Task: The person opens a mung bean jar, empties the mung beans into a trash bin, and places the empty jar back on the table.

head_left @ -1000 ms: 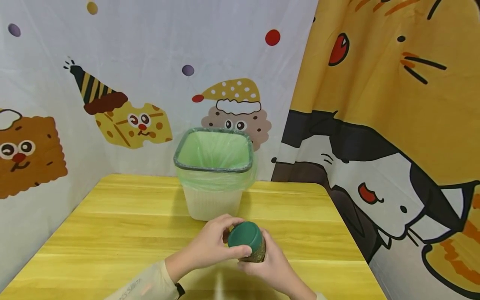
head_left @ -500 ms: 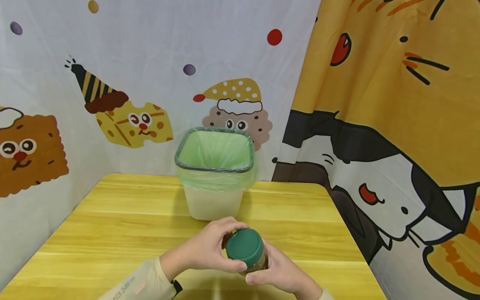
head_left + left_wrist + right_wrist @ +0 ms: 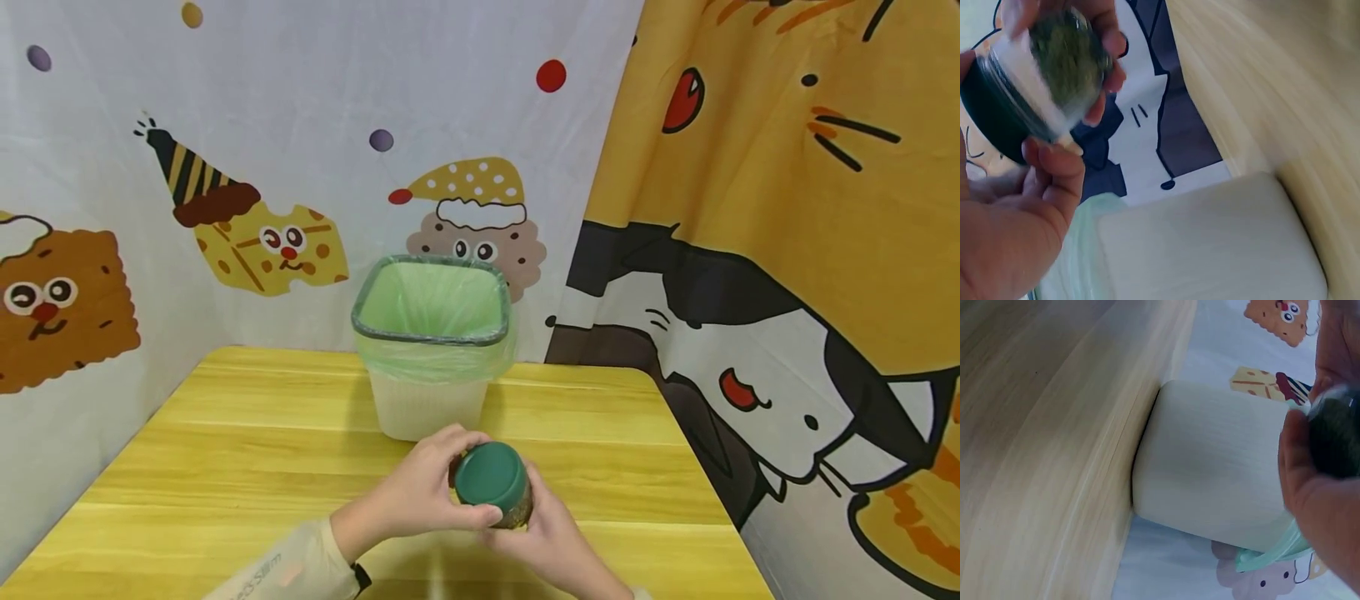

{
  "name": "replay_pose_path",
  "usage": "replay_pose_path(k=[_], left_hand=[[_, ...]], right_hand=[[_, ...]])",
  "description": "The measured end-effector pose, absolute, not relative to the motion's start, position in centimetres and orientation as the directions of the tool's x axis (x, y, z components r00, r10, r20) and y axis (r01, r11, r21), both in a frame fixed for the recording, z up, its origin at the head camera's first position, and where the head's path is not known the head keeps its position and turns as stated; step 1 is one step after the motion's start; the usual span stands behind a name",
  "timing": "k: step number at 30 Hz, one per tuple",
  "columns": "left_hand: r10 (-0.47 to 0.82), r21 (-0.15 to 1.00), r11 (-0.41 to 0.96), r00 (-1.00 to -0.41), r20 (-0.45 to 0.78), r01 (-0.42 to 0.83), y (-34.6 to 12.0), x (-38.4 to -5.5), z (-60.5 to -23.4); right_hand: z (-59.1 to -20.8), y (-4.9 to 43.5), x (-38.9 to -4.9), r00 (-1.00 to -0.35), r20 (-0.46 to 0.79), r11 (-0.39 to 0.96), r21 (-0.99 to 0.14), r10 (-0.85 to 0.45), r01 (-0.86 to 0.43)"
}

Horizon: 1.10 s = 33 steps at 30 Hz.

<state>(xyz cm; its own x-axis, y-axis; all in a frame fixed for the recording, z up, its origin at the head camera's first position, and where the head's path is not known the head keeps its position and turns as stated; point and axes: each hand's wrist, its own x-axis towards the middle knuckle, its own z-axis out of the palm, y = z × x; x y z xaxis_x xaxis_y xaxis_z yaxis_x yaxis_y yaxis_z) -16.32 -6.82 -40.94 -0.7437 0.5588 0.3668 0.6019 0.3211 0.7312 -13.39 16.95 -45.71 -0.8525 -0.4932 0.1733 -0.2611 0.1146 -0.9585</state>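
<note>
Both hands hold a clear jar point(image 3: 1069, 59) with a dark green lid point(image 3: 491, 477) and greenish-brown dried bits inside. My left hand point(image 3: 420, 492) grips the lid, thumb along its near side and fingers round its far left. The right hand point(image 3: 551, 537) holds the jar's body from the right and below. In the left wrist view the jar is tilted, its lid toward the left hand point(image 3: 1022, 206). The right wrist view has the jar's dark contents point(image 3: 1335, 434) between the right hand's point(image 3: 1322, 506) thumb and fingers. The jar is above the table, in front of a bin.
A white waste bin point(image 3: 427, 408) lined with a green bag point(image 3: 435, 362) stands at the back middle of the wood-grain table point(image 3: 247, 467). Cartoon-print curtains point(image 3: 300, 100) hang close behind the table and along its sides.
The hands and jar dip toward me half a second ago and are now back up near their earlier place. The lid shows more of its top than a second ago. The bin stays put.
</note>
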Motion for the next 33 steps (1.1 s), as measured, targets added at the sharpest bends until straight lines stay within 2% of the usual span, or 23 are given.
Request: replay_pose_path(k=[4,8,13,18,23,27,33], left_hand=[[0.487,0.746,0.369,-0.799,0.353,0.554,-6.3,-16.2,-41.3],[0.445,0.758,0.383,-0.824,0.35,0.528,-6.0,-16.1,-41.6],[0.364,0.78,0.421,-0.874,0.322,0.463,-5.2,-16.0,-41.4],[0.349,0.794,0.452,-0.9,0.26,0.405,-5.0,-16.2,-41.4],[0.429,0.791,0.443,-0.875,0.226,0.422,-5.8,-16.4,-41.2],[0.523,0.783,0.393,-0.818,0.241,0.482,-6.5,-16.6,-41.0],[0.616,0.775,0.314,-0.739,0.273,0.549,-7.4,-16.7,-40.7]], right_hand=[[-45.9,16.3,-13.3,-0.913,0.147,0.196,-0.952,-0.382,-0.235],[-46.0,16.0,-13.4,-0.936,0.135,0.232,-0.948,-0.327,-0.217],[-45.7,15.4,-13.4,-0.955,0.201,0.309,-0.914,-0.218,-0.263],[-45.7,15.4,-13.4,-0.962,0.195,0.352,-0.901,-0.189,-0.252],[-45.7,15.7,-13.5,-0.967,0.143,0.309,-0.929,-0.21,-0.204],[-45.6,16.0,-13.6,-0.96,0.131,0.266,-0.943,-0.249,-0.198],[-45.5,16.1,-13.6,-0.955,0.118,0.27,-0.943,-0.274,-0.194]])
